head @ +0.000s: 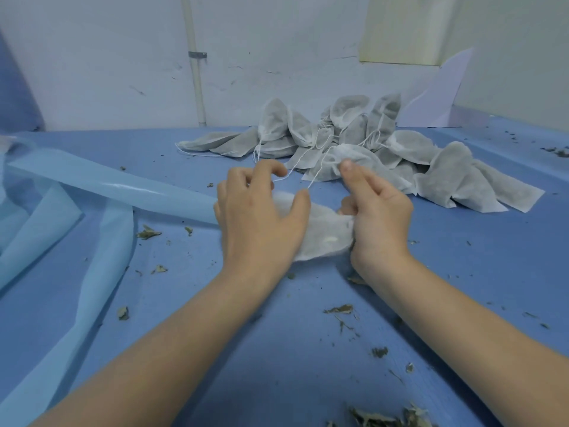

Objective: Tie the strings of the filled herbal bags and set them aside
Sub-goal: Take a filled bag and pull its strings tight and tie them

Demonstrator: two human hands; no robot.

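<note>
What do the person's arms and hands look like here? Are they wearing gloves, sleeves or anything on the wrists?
Both arms are bare as far as the picture shows: no sleeve reaches into view. The left hand and the right hand wear no gloves. No ring, watch or bracelet shows on the fingers or wrists. The one fingernail that shows plainly, on the right hand, looks short and unpainted.

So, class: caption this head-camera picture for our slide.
Both hands work a herbal bag before a pile of bags.
</note>
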